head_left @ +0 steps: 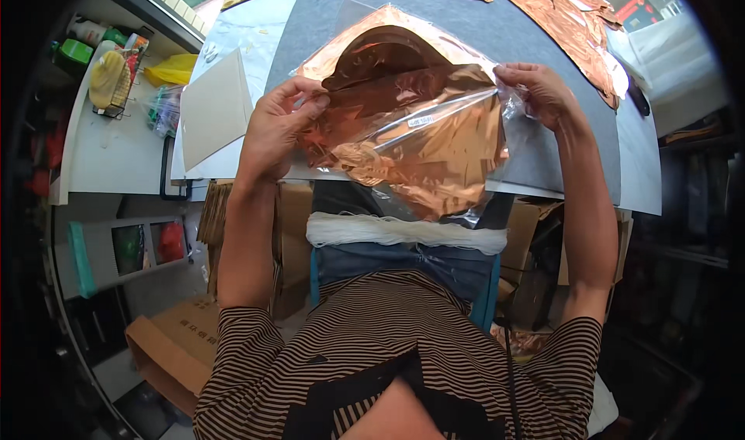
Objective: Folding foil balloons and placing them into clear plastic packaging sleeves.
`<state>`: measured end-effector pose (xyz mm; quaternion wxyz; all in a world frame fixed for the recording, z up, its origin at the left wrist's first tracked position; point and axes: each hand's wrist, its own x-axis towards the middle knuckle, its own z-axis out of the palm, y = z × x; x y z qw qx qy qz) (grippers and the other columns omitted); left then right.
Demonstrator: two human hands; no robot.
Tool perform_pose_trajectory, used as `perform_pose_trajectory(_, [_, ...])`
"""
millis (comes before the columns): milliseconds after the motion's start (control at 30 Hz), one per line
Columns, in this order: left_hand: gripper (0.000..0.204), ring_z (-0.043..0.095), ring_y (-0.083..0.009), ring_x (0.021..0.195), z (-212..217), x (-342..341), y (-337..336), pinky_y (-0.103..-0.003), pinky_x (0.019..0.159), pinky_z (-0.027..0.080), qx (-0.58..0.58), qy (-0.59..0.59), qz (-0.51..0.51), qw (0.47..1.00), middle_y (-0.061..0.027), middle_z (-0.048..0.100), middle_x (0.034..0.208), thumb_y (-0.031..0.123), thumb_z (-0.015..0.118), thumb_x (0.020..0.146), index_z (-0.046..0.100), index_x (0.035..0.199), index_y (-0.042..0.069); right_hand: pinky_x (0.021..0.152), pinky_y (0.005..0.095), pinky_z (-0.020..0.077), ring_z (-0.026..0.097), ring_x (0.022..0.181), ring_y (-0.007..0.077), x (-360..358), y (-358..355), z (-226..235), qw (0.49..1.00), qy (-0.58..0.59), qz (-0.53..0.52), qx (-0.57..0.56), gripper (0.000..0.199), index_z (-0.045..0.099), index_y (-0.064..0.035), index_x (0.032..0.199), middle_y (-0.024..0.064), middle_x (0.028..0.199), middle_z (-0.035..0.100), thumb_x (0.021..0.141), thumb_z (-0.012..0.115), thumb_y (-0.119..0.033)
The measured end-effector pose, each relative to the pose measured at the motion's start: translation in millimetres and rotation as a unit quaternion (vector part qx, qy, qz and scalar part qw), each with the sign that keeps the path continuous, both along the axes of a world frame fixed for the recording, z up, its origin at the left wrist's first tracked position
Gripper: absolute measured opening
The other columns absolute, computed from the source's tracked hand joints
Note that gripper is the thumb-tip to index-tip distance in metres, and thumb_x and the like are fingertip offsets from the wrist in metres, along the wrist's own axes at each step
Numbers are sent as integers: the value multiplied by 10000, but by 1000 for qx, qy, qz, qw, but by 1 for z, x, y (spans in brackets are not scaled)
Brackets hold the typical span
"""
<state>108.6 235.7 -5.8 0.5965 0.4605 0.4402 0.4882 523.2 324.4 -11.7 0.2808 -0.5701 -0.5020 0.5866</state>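
A clear plastic bag [403,129] with folded copper-coloured foil [458,161] inside is held up over the table's near edge. My left hand [275,126] pinches its left side between thumb and fingers. At the upper right corner, my right hand [543,91] grips the clear plastic with thumb and forefinger. The bag's lower part hangs past the table edge, above my lap. Behind it, more shiny copper foil under clear film lies on the grey mat [543,149], partly hidden by the bag.
Flat copper foil pieces [570,29] lie along the mat's far and right edges. A black-handled tool [639,98] is at the right. A grey board [217,110] lies left. White string [403,233] stretches across my lap. Cardboard boxes [182,339] stand below.
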Motion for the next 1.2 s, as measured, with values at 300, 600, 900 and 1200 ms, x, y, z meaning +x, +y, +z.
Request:
perform_pose_trajectory(300, [138,583,-17,711,-13,-64,-1,-159,616,450,0,59,59,996,28,685,866,84,707,963,690,1095,44,516,204,417,494,572,45,73,-33,38,952,-291,-72,69,300,746,-11,1042,-38,710,572,935,719,-289])
perform_pose_trajectory(600, [343,558,-19,651,-15,-65,41,-168,531,436,-28,119,108,987,-24,689,867,168,699,982,599,1258,-11,682,301,530,708,802,191,130,-93,40,732,-637,-163,179,289,735,-35,1120,89,949,753,969,675,-273])
perform_pose_trajectory(900, [443,619,-409,1178,-7,-36,14,-464,972,508,326,501,122,792,-256,616,1310,188,740,912,607,1293,4,942,386,538,688,1121,303,-31,-88,40,774,-416,66,473,294,685,-38,1233,149,1198,717,946,690,-107])
perform_pose_trajectory(1200, [497,451,-445,1351,-23,-6,-20,-552,1125,340,349,528,7,774,-266,505,1389,280,787,858,623,1262,44,1021,423,500,610,1235,358,-107,-58,22,772,-389,159,477,360,644,-12,1255,161,1357,621,912,704,-106])
